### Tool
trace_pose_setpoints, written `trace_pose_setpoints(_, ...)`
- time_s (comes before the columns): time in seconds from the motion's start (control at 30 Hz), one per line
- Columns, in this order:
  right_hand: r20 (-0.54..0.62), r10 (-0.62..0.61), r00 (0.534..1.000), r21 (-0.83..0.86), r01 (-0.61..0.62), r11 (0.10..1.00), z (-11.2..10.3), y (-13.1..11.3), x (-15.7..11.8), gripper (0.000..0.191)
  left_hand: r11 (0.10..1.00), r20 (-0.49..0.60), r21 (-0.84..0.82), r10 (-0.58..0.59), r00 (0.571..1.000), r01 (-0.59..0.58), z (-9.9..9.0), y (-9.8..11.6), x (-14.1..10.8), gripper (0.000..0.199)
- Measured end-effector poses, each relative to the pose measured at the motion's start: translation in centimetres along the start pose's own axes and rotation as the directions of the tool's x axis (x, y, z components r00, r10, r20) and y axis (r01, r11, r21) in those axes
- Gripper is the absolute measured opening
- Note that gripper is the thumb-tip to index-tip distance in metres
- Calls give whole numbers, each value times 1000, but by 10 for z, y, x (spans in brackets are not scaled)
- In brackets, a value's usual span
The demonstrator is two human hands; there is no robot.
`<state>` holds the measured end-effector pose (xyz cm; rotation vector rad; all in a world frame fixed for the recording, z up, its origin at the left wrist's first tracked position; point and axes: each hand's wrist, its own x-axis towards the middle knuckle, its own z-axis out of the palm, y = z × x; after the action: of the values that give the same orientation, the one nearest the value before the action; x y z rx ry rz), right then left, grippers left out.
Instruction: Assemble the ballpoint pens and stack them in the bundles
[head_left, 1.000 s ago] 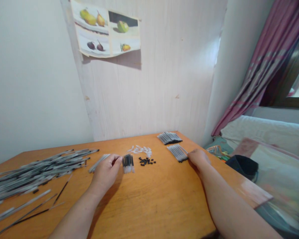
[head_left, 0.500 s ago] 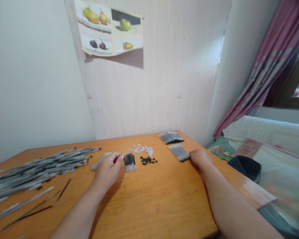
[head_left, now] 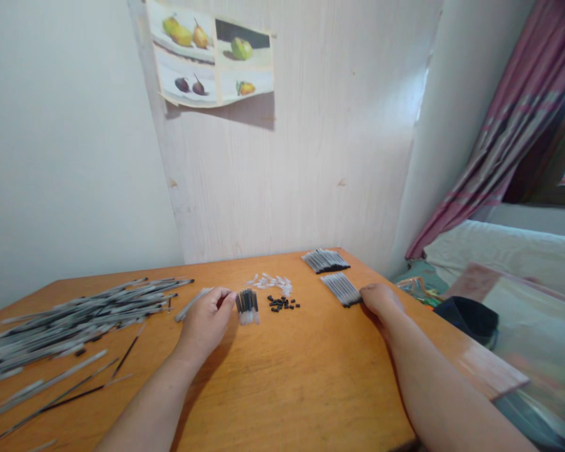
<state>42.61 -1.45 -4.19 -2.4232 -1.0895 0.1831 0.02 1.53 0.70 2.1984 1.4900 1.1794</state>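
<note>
My left hand (head_left: 213,312) rests on the orange table, thumb and index finger pressed together beside a small row of dark-tipped refills (head_left: 248,307); whatever it pinches is too small to make out. Under its far side lie grey tubes (head_left: 191,306). My right hand (head_left: 379,297) touches the near right end of a neat row of clear pens (head_left: 340,289), its fingers mostly hidden. Behind that row is another set of pens with black ends (head_left: 325,260). White caps (head_left: 270,282) and small black plugs (head_left: 282,304) lie between the hands.
A large pile of long grey tubes (head_left: 85,314) covers the table's left side, with loose thin rods (head_left: 75,397) in front. Beyond the table's right edge are a dark open bag (head_left: 466,317) and a bed. Fruit pictures (head_left: 211,56) hang on the wall.
The view has shifted slightly, so everything appears a little further right. Both hands stay in about the same places relative to the refills and pens.
</note>
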Motion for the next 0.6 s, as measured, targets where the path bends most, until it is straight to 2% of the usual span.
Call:
trace_pose_setpoints(0.3,-45,-10,999,-8,10,1000,-6,-2,-3,34,1000,-17,4,-3,1000,3,-1,0,0,35)
trace_pose_setpoints(0.43,-102,-15,995,-12,14,1000,-11,-13,-12,40,1000,-34,-2,4,999,-4,0,-4,1,34)
trace_pose_setpoints(0.6,-220,-158,963,-6,161,987,-12,-36,-33,43,999,-28,17,-29,999,29,0,-10,3,32)
